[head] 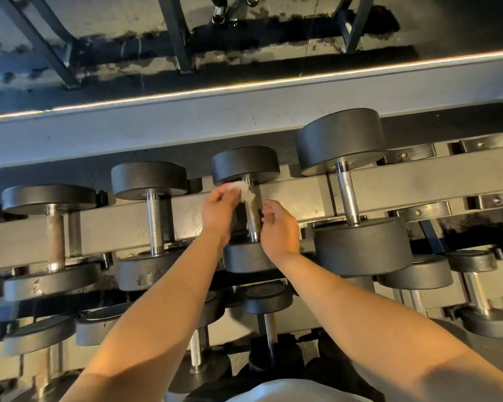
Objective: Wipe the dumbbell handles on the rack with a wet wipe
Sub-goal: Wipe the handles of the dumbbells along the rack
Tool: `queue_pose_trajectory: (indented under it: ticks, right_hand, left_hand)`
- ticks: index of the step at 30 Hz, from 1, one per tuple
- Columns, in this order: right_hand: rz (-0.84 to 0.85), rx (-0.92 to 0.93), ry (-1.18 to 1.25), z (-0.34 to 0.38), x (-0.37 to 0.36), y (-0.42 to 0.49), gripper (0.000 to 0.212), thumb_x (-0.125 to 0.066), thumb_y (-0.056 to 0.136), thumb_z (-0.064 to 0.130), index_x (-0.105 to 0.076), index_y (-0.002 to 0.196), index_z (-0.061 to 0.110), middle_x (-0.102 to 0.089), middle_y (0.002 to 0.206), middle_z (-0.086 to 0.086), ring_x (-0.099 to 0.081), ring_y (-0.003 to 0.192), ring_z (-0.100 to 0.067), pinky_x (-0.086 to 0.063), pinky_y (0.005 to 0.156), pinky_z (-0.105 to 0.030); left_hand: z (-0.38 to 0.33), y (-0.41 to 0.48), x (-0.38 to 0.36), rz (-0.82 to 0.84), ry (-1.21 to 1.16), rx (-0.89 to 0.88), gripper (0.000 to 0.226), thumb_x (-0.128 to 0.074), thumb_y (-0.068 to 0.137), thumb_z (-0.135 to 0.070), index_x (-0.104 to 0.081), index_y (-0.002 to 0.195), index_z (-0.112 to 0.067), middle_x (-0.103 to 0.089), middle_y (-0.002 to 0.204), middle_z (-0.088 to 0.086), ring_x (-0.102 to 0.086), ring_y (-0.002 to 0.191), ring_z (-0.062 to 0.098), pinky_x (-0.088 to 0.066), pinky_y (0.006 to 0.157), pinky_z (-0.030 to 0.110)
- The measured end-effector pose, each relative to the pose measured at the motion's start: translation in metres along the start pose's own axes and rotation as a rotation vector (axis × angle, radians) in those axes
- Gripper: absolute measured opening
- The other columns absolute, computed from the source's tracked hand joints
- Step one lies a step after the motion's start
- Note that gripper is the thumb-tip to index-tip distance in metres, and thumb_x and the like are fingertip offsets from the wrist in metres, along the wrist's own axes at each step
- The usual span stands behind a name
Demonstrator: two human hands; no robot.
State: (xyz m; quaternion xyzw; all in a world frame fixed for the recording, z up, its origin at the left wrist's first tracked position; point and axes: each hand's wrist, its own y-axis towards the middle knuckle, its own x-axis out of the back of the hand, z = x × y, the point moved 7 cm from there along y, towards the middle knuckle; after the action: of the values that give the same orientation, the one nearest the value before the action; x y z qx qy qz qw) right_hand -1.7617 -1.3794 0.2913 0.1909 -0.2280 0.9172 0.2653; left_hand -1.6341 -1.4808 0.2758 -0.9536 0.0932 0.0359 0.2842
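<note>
Several black dumbbells with knurled steel handles lie across the top tier of the rack (302,195). My left hand (219,211) pinches a white wet wipe (244,191) against the upper part of the middle dumbbell's handle (253,219). My right hand (279,227) hovers just right of that handle with its fingers loosely curled, holding nothing. A smaller dumbbell handle (155,221) lies to the left and a larger one (347,195) to the right.
A rusty-handled dumbbell (54,236) sits at the far left. Lower tiers hold more dumbbells (269,317). Behind the rack runs a grey ledge (186,123) with a light strip, then a mirror showing black frame legs and a person's shoes (219,13).
</note>
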Motion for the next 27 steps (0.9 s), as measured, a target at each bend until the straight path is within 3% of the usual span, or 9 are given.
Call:
queue_pose_trajectory:
  ticks: [2, 5, 8, 12, 15, 18, 20, 23, 27]
  right_hand:
    - [0.008, -0.017, -0.005, -0.001, 0.000, 0.001, 0.039, -0.044, 0.101, 0.010, -0.057, 0.136, 0.024, -0.064, 0.122, 0.007, -0.057, 0.110, -0.012, -0.049, 0.098, -0.032]
    - [0.006, -0.018, -0.009, -0.002, 0.000, 0.001, 0.039, -0.045, 0.101, 0.009, -0.058, 0.134, 0.023, -0.064, 0.119, 0.007, -0.059, 0.109, -0.012, -0.050, 0.098, -0.033]
    - [0.005, -0.008, -0.017, -0.001, 0.000, 0.000, 0.039, -0.045, 0.101, 0.007, -0.058, 0.134, 0.021, -0.064, 0.119, 0.005, -0.058, 0.109, -0.013, -0.050, 0.097, -0.032]
    - [0.003, -0.012, -0.008, -0.001, 0.000, 0.000, 0.039, -0.044, 0.100, 0.008, -0.060, 0.134, 0.021, -0.065, 0.117, 0.004, -0.060, 0.108, -0.014, -0.052, 0.097, -0.036]
    - [0.007, -0.012, -0.024, -0.001, -0.001, 0.000, 0.039, -0.043, 0.100, 0.008, -0.059, 0.133, 0.021, -0.067, 0.117, 0.003, -0.061, 0.108, -0.016, -0.052, 0.096, -0.038]
    - [0.009, -0.008, -0.029, 0.001, 0.000, -0.001, 0.040, -0.043, 0.100, 0.007, -0.059, 0.134, 0.020, -0.067, 0.117, 0.002, -0.062, 0.108, -0.017, -0.053, 0.095, -0.039]
    - [0.011, -0.010, -0.034, 0.002, 0.000, -0.001, 0.040, -0.043, 0.100, 0.008, -0.059, 0.134, 0.021, -0.067, 0.116, 0.002, -0.062, 0.106, -0.017, -0.053, 0.094, -0.040]
    - [-0.002, -0.020, -0.012, 0.000, 0.001, -0.001, 0.040, -0.043, 0.100, 0.009, -0.059, 0.134, 0.023, -0.067, 0.117, 0.002, -0.061, 0.106, -0.016, -0.054, 0.094, -0.038]
    - [-0.002, -0.036, 0.004, 0.000, 0.001, -0.001, 0.040, -0.043, 0.099, 0.010, -0.059, 0.132, 0.026, -0.067, 0.117, 0.002, -0.062, 0.106, -0.015, -0.054, 0.093, -0.038]
  left_hand:
    - [0.000, 0.011, -0.009, 0.014, -0.177, 0.088, 0.008, -0.065, 0.096, -0.013, -0.070, 0.101, -0.013, -0.075, 0.101, 0.007, -0.072, 0.097, 0.019, -0.057, 0.078, 0.025]
    - [0.011, 0.018, -0.018, 0.047, -0.122, 0.119, 0.009, -0.060, 0.099, -0.014, -0.068, 0.096, -0.012, -0.074, 0.097, 0.008, -0.070, 0.094, 0.019, -0.056, 0.090, 0.029]
    - [0.025, 0.015, -0.012, 0.047, 0.104, 0.128, 0.007, -0.054, 0.096, -0.015, -0.059, 0.092, -0.012, -0.064, 0.088, 0.013, -0.059, 0.086, 0.027, -0.051, 0.087, 0.038]
    - [0.031, 0.007, 0.000, 0.073, 0.422, 0.106, 0.012, -0.056, 0.092, -0.023, -0.055, 0.082, -0.016, -0.059, 0.070, 0.004, -0.054, 0.070, 0.021, -0.048, 0.076, 0.038]
    - [0.035, -0.004, 0.004, 0.137, 0.620, 0.080, 0.020, -0.060, 0.091, -0.034, -0.060, 0.077, -0.019, -0.070, 0.073, 0.000, -0.066, 0.076, 0.020, -0.054, 0.082, 0.037]
    - [0.030, -0.006, 0.005, 0.134, 0.768, 0.005, 0.023, -0.059, 0.094, -0.034, -0.064, 0.077, -0.019, -0.071, 0.078, 0.000, -0.066, 0.083, 0.021, -0.052, 0.083, 0.036]
    - [0.026, -0.003, 0.006, 0.083, 0.670, -0.022, 0.018, -0.059, 0.093, -0.030, -0.065, 0.080, -0.021, -0.070, 0.080, 0.001, -0.065, 0.083, 0.021, -0.052, 0.084, 0.038]
    - [0.024, -0.001, -0.002, 0.022, 0.341, 0.022, 0.009, -0.054, 0.098, -0.026, -0.059, 0.093, -0.021, -0.066, 0.087, 0.003, -0.061, 0.082, 0.016, -0.054, 0.084, 0.037]
    - [0.017, 0.001, -0.016, 0.032, 0.438, 0.016, 0.012, -0.051, 0.101, -0.033, -0.049, 0.103, -0.021, -0.064, 0.087, 0.003, -0.057, 0.073, 0.014, -0.043, 0.065, 0.030]
